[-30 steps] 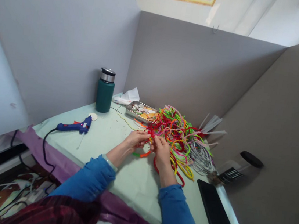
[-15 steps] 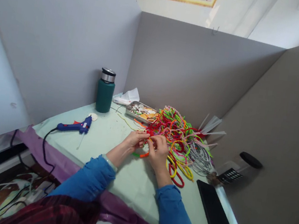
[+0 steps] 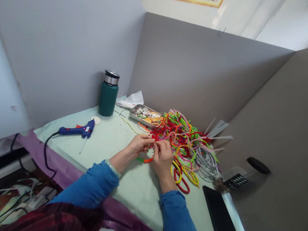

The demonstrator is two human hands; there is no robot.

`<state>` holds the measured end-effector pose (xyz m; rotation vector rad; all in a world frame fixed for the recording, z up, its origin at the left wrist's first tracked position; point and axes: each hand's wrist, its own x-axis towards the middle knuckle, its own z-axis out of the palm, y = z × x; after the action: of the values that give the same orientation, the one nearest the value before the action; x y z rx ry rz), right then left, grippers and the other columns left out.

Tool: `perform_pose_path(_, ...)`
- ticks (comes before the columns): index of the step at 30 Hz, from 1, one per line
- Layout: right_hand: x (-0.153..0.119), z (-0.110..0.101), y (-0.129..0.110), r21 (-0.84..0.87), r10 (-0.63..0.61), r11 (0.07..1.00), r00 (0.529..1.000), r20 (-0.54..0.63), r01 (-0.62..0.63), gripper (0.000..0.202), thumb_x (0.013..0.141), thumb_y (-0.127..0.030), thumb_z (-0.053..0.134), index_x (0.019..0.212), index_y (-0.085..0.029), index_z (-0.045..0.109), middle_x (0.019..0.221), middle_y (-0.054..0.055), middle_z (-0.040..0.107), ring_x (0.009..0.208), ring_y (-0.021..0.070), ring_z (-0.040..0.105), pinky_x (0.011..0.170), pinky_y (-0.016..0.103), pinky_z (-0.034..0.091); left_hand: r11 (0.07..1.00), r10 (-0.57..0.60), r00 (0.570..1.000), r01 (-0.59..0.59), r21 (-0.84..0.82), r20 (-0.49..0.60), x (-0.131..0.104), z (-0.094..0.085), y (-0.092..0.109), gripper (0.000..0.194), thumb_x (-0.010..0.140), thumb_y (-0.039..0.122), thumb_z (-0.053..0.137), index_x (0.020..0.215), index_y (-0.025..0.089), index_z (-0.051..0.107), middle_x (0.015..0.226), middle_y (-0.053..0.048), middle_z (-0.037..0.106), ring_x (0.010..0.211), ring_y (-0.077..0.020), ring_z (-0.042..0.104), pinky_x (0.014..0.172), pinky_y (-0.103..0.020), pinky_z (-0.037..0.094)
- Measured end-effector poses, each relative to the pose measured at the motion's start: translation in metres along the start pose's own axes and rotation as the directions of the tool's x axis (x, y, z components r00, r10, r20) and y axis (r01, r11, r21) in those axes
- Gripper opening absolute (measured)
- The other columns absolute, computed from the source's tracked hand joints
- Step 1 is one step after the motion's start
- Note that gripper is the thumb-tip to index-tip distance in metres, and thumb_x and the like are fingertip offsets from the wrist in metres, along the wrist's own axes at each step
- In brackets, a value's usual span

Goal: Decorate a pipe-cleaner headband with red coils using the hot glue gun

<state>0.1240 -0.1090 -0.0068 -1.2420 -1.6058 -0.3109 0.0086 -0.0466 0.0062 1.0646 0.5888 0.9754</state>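
Note:
My left hand (image 3: 140,145) and my right hand (image 3: 163,156) meet over the pale green table, fingertips nearly touching. Between them is a small red piece (image 3: 154,137), pinched by the fingers of both hands; its exact shape is too small to tell. Just below the fingers an orange and green piece (image 3: 148,160) shows, partly hidden by my right hand. Behind and to the right of my hands lies a tangled heap of fuzzy coloured stems (image 3: 180,130), mostly red, green and pink. Yellow loops (image 3: 194,178) and a dark red loop (image 3: 185,188) lie beside my right wrist.
A metal tray (image 3: 139,120) of small pieces stands behind my hands. On the left are a green bottle (image 3: 107,99) and a blue glue gun (image 3: 75,131) with its cord. Grey stems (image 3: 207,164) and a black flat object (image 3: 223,222) lie right. Grey panels (image 3: 200,68) surround the table.
My right thumb and fingers have shifted slightly around the red piece, and the orange bit seen between the fingertips no longer shows there. My left hand has hardly moved.

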Motion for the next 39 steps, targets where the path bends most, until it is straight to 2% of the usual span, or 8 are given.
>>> perform_pose_path(8,0.004,-0.003,0.003,0.109,0.072,0.992,0.992,-0.099,-0.061,0.011,0.087,-0.021,0.048,0.094,-0.019,0.056,0.09,0.006,0.053,0.08,0.0165,0.053,0.07,0.03,0.046,1.0,-0.004,0.999,0.005,0.028,-0.032,0.0,0.0,0.001,0.034,0.055,0.035,0.077,0.073,0.012,0.06,0.043,0.007,0.044,0.032,-0.0035,0.033,0.037,-0.02,0.023)
perform_pose_path(14,0.004,-0.002,0.003,0.127,0.082,0.989,0.993,-0.082,-0.071,0.011,0.086,-0.023,0.05,0.094,-0.019,0.057,0.09,0.006,0.054,0.08,0.0166,0.053,0.068,0.029,0.045,0.994,0.035,0.999,-0.034,0.107,-0.007,-0.002,0.001,0.0,0.032,0.058,0.038,0.075,0.07,0.012,0.06,0.041,0.007,0.042,0.034,-0.0039,0.033,0.037,-0.02,0.021)
perform_pose_path(18,0.003,0.001,0.006,0.188,0.165,0.971,0.984,-0.072,-0.149,0.011,0.085,-0.026,0.052,0.091,-0.018,0.057,0.087,0.005,0.055,0.076,0.016,0.053,0.069,0.029,0.045,0.972,0.094,0.995,-0.098,0.213,0.028,-0.001,0.0,-0.001,0.032,0.062,0.041,0.071,0.067,0.011,0.061,0.043,0.006,0.043,0.035,-0.0036,0.032,0.037,-0.019,0.021)
perform_pose_path(23,0.003,0.004,0.01,0.379,0.324,0.872,0.946,0.026,-0.309,0.016,0.083,-0.033,0.054,0.086,-0.018,0.059,0.081,0.004,0.058,0.075,0.0165,0.054,0.069,0.029,0.044,0.933,0.131,0.991,-0.135,0.333,0.034,0.0,0.0,-0.004,0.034,0.064,0.045,0.068,0.066,0.011,0.062,0.042,0.005,0.043,0.035,-0.0041,0.032,0.037,-0.019,0.023)
perform_pose_path(27,0.005,0.003,0.011,0.531,0.438,0.726,0.889,0.133,-0.437,0.02,0.079,-0.037,0.058,0.085,-0.018,0.061,0.077,0.002,0.06,0.07,0.0152,0.053,0.064,0.027,0.043,0.938,0.106,0.994,-0.107,0.33,0.022,-0.001,0.001,-0.003,0.034,0.064,0.044,0.068,0.065,0.012,0.061,0.04,0.005,0.043,0.034,-0.0045,0.033,0.036,-0.019,0.025)
perform_pose_path(31,0.009,0.001,0.01,0.603,0.492,0.601,0.837,0.238,-0.525,0.023,0.074,-0.039,0.062,0.081,-0.017,0.062,0.067,-0.002,0.057,0.058,0.0116,0.047,0.056,0.024,0.038,0.951,0.07,0.997,-0.076,0.3,0.031,-0.003,0.001,-0.001,0.032,0.064,0.042,0.069,0.069,0.011,0.062,0.042,0.005,0.046,0.034,-0.005,0.035,0.035,-0.019,0.028)
perform_pose_path(35,0.011,-0.001,0.011,0.615,0.507,0.572,0.823,0.256,-0.543,0.022,0.072,-0.039,0.063,0.078,-0.017,0.062,0.062,-0.003,0.054,0.054,0.0106,0.043,0.051,0.023,0.035,0.969,0.029,0.996,-0.048,0.243,0.083,-0.001,0.0,-0.003,0.029,0.059,0.033,0.072,0.076,0.011,0.062,0.051,0.004,0.054,0.035,-0.0048,0.039,0.036,-0.019,0.031)
perform_pose_path(39,0.009,0.0,0.013,0.592,0.492,0.605,0.835,0.246,-0.531,0.022,0.073,-0.038,0.062,0.078,-0.017,0.061,0.065,-0.002,0.055,0.056,0.0109,0.045,0.054,0.024,0.036,0.966,0.047,0.995,-0.068,0.248,0.089,0.002,-0.002,-0.006,0.025,0.061,0.031,0.069,0.073,0.011,0.061,0.051,0.004,0.053,0.035,-0.0045,0.038,0.036,-0.019,0.031)
